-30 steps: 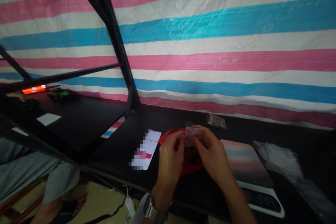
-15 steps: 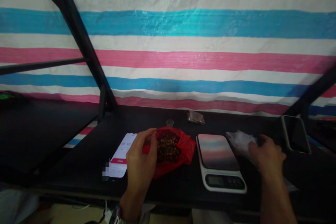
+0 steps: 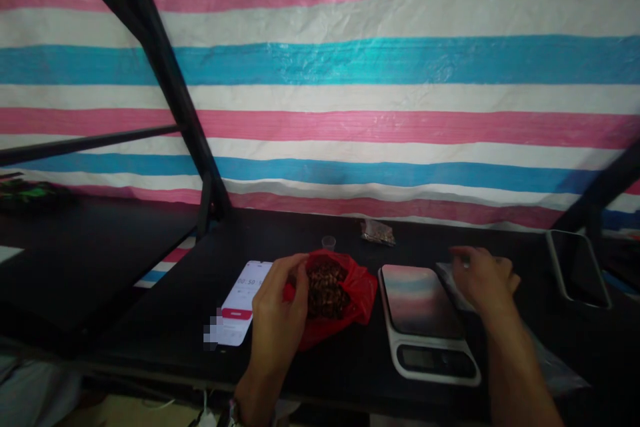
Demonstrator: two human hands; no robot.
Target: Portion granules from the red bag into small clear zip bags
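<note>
A red plastic bag (image 3: 364,287) lies with its mouth spread, showing a heap of small brown pieces (image 3: 326,288) too dim to name. My left hand (image 3: 280,303) pinches the bag's left rim between thumb and fingers. To the right, my right hand (image 3: 487,280) hovers by the far right corner of a white kitchen scale (image 3: 425,307). Its fingers are half curled and apart, with nothing visible in them. Beneath that hand and forearm lie clear plastic bags (image 3: 555,363), partly hidden. The scale's metal plate bears nothing, and its display is unreadable.
A phone (image 3: 243,297) with a running timer lies left of my left hand. Behind the red bag stand a small clear cup (image 3: 329,242) and a small filled packet (image 3: 379,232). Another phone (image 3: 580,270) lies far right. Black frame bars (image 3: 175,93) rise at the left.
My right hand has lifted off the clear plastic bags and moved left, toward the scale. My left hand keeps its hold on the red bag. The whole view has shifted slightly.
</note>
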